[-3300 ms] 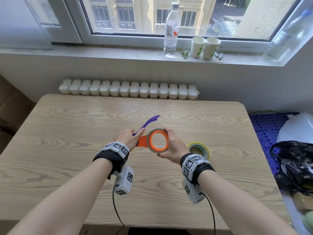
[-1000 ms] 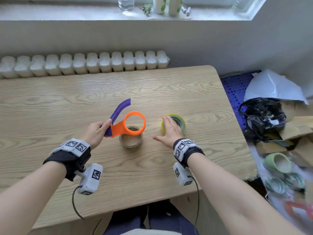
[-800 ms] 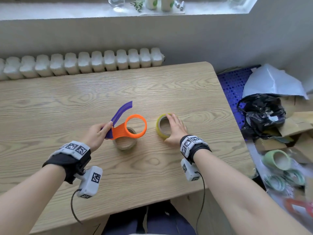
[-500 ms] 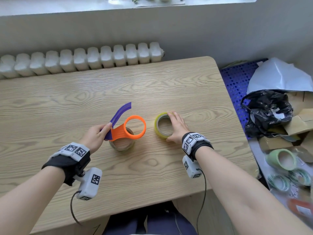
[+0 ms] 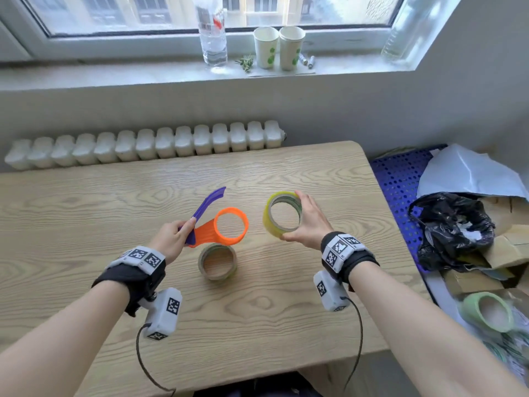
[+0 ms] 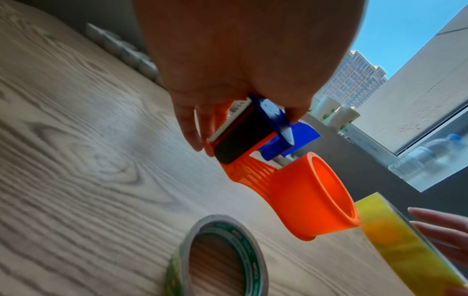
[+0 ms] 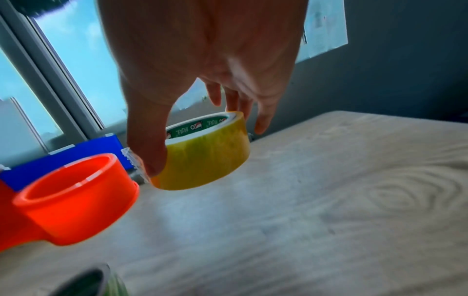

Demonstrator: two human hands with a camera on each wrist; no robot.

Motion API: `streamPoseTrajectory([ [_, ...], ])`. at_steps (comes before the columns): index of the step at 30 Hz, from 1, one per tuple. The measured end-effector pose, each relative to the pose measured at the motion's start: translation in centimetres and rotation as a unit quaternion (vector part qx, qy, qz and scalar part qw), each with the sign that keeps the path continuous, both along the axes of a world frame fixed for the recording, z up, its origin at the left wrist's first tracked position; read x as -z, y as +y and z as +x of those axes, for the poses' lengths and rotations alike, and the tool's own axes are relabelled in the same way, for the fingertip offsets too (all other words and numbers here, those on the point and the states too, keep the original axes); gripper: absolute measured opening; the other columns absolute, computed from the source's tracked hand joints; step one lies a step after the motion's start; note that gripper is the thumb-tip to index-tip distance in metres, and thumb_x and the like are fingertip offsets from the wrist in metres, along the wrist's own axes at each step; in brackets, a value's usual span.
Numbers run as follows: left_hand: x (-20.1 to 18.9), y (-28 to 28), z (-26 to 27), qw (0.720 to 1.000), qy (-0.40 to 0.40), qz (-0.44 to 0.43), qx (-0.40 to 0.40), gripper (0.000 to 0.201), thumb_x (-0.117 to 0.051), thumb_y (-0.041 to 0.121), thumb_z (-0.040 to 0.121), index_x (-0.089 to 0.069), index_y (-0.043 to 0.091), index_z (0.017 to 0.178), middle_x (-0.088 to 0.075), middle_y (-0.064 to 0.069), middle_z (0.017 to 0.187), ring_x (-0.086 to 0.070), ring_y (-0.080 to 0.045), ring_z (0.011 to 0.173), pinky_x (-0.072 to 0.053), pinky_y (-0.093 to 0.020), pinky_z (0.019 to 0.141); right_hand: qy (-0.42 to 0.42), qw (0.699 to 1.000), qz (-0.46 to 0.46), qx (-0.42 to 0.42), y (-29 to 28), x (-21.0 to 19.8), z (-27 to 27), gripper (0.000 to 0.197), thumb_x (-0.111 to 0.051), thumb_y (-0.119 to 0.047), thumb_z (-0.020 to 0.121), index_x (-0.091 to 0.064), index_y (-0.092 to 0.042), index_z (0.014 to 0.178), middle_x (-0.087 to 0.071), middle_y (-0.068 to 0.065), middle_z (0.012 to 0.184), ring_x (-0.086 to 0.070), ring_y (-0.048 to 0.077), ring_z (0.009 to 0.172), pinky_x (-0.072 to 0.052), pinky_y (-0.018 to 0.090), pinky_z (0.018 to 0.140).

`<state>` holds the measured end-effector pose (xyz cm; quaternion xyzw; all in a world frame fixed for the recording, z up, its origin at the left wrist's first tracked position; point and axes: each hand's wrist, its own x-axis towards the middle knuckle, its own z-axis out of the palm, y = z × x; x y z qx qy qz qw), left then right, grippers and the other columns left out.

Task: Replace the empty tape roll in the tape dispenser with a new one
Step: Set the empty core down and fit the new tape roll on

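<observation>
Now left hand point(image 5: 171, 239) grips dispenser point(image 5: 217, 224), ring rightward; right hand point(image 5: 310, 224) holds yellow roll point(image 5: 269, 222).

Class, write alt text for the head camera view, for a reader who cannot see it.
Over a wooden table, the left hand holds an orange and purple tape dispenser with a bare hub, while the right hand holds a full yellow tape roll beside it. An empty tape roll lies on the table below.

sill: water bottle point(image 5: 211, 32), two paper cups point(image 5: 279, 47) | radiator point(image 5: 146, 144) | floor: black bag point(image 5: 450, 227)
</observation>
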<state>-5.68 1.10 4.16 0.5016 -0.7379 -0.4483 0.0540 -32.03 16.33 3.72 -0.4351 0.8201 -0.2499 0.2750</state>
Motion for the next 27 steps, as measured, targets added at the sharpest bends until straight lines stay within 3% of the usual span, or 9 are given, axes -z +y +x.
streamPoseTrajectory([
  [3,-1.5,-0.6,-0.1,1.000,0.014,-0.025,0.001,0.046,-0.037,0.029,0.098,-0.052,0.010,0.058,-0.050,-0.009,0.061,-0.046,-0.022,0.063,-0.034,-0.033,0.065,-0.007,0.999,-0.044,-0.021,-1.2,-2.9,0.4,0.110,-0.085,-0.029,0.049,-0.025,-0.013,0.141,-0.043,0.008,0.135,-0.040,0.021,0.127,-0.033,0.031,0.108],
  [5,-2.4,-0.9,-0.2,0.999,0.006,-0.039,-0.004,0.046,-0.038,0.032,0.097,-0.050,0.015,0.056,-0.051,-0.006,0.060,-0.048,-0.023,0.064,-0.035,-0.034,0.067,-0.006,0.997,-0.061,-0.044,-2.0,-4.7,1.0,0.108,-0.085,-0.032,0.050,-0.027,-0.012,0.139,-0.045,0.008,0.135,-0.041,0.020,0.126,-0.034,0.031,0.108],
  [8,-4.1,-0.8,-0.3,0.999,0.008,-0.048,-0.005,0.044,-0.038,0.033,0.097,-0.055,0.009,0.065,-0.057,-0.013,0.068,-0.052,-0.025,0.066,-0.037,-0.032,0.068,-0.005,0.993,-0.089,-0.080,-3.2,-6.7,2.3,0.106,-0.086,-0.034,0.052,-0.028,-0.012,0.138,-0.046,0.007,0.134,-0.042,0.020,0.125,-0.034,0.030,0.107],
  [12,-5.5,-0.7,-0.1,0.997,0.039,-0.061,-0.001,0.041,-0.039,0.030,0.097,-0.055,0.009,0.067,-0.057,-0.016,0.070,-0.056,-0.030,0.070,-0.046,-0.046,0.080,-0.011,0.987,-0.116,-0.111,-4.3,-8.3,4.2,0.105,-0.087,-0.032,0.053,-0.029,-0.014,0.138,-0.047,0.006,0.133,-0.042,0.018,0.124,-0.032,0.025,0.103],
  [14,-5.8,-0.9,0.1,0.996,0.059,-0.064,-0.002,0.037,-0.040,0.029,0.097,-0.059,0.008,0.074,-0.058,-0.017,0.070,-0.056,-0.029,0.071,-0.048,-0.047,0.082,-0.017,0.984,-0.128,-0.121,-4.8,-8.7,5.0,0.105,-0.088,-0.028,0.052,-0.030,-0.014,0.138,-0.048,0.006,0.132,-0.043,0.017,0.123,-0.031,0.021,0.100],
  [16,-6.3,-0.8,0.2,0.996,0.062,-0.068,0.005,0.036,-0.039,0.028,0.097,-0.061,0.001,0.087,-0.060,-0.018,0.075,-0.053,-0.028,0.073,-0.045,-0.039,0.080,-0.016,0.982,-0.136,-0.131,-5.1,-8.8,5.7,0.105,-0.088,-0.028,0.050,-0.031,-0.015,0.137,-0.050,0.006,0.131,-0.045,0.017,0.122,-0.031,0.020,0.099],
  [19,-6.6,-0.6,0.2,0.994,0.067,-0.083,0.013,0.034,-0.038,0.028,0.097,-0.062,0.006,0.091,-0.060,-0.016,0.079,-0.051,-0.022,0.076,-0.041,-0.035,0.078,-0.007,0.980,-0.135,-0.143,-5.4,-8.5,6.6,0.105,-0.088,-0.031,0.048,-0.033,-0.017,0.136,-0.051,0.004,0.130,-0.046,0.018,0.121,-0.036,0.028,0.102],
  [22,-6.6,-0.4,0.3,0.994,0.058,-0.089,0.015,0.036,-0.037,0.031,0.097,-0.064,0.007,0.101,-0.058,-0.004,0.081,-0.053,-0.021,0.079,-0.041,-0.034,0.079,0.002,0.977,-0.141,-0.159,-5.7,-8.3,7.4,0.104,-0.089,-0.029,0.047,-0.034,-0.016,0.135,-0.049,0.005,0.130,-0.045,0.019,0.122,-0.038,0.035,0.105],
  [27,-7.1,-0.3,0.3,0.995,0.086,-0.054,-0.012,0.036,-0.038,0.033,0.097,-0.059,0.013,0.119,-0.062,-0.006,0.088,-0.059,-0.026,0.085,-0.050,-0.047,0.090,0.035,0.971,-0.146,-0.187,-5.7,-7.9,7.8,0.101,-0.089,-0.024,0.050,-0.034,-0.015,0.135,-0.044,0.006,0.135,-0.039,0.019,0.127,-0.032,0.034,0.110],
])
